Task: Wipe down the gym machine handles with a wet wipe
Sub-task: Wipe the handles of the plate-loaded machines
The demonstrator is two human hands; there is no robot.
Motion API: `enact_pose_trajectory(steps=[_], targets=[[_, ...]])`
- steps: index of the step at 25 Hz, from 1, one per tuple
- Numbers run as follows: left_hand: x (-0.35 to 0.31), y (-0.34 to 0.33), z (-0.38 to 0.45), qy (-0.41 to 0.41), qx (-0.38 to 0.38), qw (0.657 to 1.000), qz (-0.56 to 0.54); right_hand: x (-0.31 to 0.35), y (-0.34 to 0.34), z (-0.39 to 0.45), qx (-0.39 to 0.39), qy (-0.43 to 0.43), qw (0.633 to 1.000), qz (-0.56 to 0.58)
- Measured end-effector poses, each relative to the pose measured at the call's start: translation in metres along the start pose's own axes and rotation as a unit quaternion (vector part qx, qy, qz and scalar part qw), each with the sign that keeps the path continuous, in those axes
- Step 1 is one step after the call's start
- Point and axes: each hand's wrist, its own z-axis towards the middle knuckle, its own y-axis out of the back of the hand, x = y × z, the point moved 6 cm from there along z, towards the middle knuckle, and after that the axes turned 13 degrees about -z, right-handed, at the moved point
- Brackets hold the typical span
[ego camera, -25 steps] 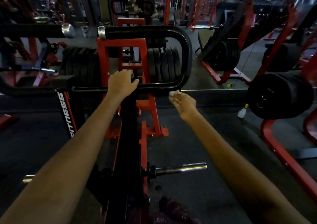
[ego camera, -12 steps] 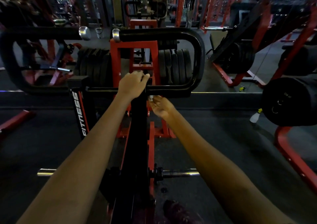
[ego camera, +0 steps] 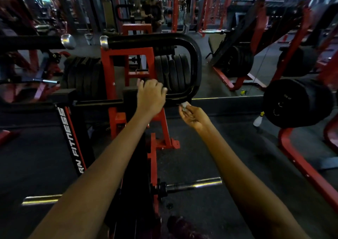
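My left hand [ego camera: 150, 96] curled over the black handle [ego camera: 196, 68]; my right hand [ego camera: 194, 115] pinching the wet wipe [ego camera: 184, 106] against its underside; spray bottle [ego camera: 257, 120] on the floor, contents unclear

A dark rubber floor [ego camera: 210, 147] is carrying the red machine frame [ego camera: 128, 77]. A white spray bottle [ego camera: 258, 119] is standing on it beside a loaded black weight plate [ego camera: 296, 102]
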Motion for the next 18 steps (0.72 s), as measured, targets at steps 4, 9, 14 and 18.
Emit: enact_pose_trajectory(steps=[4,9,14,18], targets=[[-0.006,-0.025,-0.01,0.031,0.024,0.999,-0.014,0.069,0.007,-0.02,-0.024,0.161,0.975,-0.149],[-0.011,-0.024,-0.009,0.036,0.034,0.999,0.006,0.168,-0.056,-0.07,-0.144,0.588,0.626,-0.491],[-0.012,-0.023,-0.009,0.044,0.04,0.998,-0.006,0.107,-0.049,-0.053,-0.142,0.599,0.46,-0.641],[-0.011,-0.024,-0.009,0.045,0.041,0.998,-0.011,0.067,-0.013,-0.048,-0.13,0.545,0.449,-0.696]])
